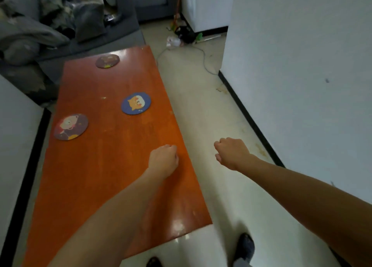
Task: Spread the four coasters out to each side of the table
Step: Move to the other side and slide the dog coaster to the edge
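Note:
Three round coasters lie on the long orange table (100, 176). A brownish coaster (107, 61) sits near the far end. A blue coaster with an orange animal (136, 103) lies by the right edge. A dark coaster with a pale cartoon figure (71, 127) lies by the left edge. A fourth coaster is not visible. My left hand (164, 159) hovers over the table's right edge with fingers curled, holding nothing I can see. My right hand (231, 153) hangs over the floor to the right of the table, fingers curled too.
A grey sofa (50, 25) piled with cushions and clothes stands past the table's far end. A white wall (302, 85) with black skirting runs along the right. Cables and clutter (183, 36) lie on the pale floor. My feet (244, 246) stand at the table's near corner.

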The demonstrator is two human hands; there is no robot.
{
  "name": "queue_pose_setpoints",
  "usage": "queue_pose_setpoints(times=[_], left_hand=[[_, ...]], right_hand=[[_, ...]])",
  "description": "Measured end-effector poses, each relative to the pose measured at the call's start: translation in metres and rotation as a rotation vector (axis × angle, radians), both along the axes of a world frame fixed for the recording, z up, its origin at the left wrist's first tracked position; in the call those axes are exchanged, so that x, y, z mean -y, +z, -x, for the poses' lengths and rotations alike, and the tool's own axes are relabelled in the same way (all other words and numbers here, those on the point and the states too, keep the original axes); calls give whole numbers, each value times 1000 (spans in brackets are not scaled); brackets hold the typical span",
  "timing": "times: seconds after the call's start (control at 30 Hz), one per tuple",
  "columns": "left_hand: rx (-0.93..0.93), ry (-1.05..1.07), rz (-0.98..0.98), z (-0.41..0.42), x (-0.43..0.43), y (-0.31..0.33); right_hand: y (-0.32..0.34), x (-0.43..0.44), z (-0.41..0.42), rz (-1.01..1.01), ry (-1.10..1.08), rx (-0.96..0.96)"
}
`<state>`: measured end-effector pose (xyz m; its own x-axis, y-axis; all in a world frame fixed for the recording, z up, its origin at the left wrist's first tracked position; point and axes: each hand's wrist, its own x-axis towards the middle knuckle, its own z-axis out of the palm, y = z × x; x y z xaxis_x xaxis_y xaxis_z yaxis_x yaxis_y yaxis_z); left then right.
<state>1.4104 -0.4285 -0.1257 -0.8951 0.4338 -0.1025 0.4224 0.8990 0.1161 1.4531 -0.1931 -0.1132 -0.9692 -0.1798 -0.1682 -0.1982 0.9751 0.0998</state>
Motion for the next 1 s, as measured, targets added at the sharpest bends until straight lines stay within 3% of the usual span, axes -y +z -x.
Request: queue_pose_setpoints(times=[0.17, 0.33, 1.0], left_hand=[[42, 97, -7, 3, -87, -3], [31, 191, -5, 25, -118, 6], [95, 680, -90, 244, -57, -16]], right_hand=[[10, -95, 26, -17, 64, -9], [15, -142, 80, -12, 123, -33], [21, -28, 395, 124, 636, 52]])
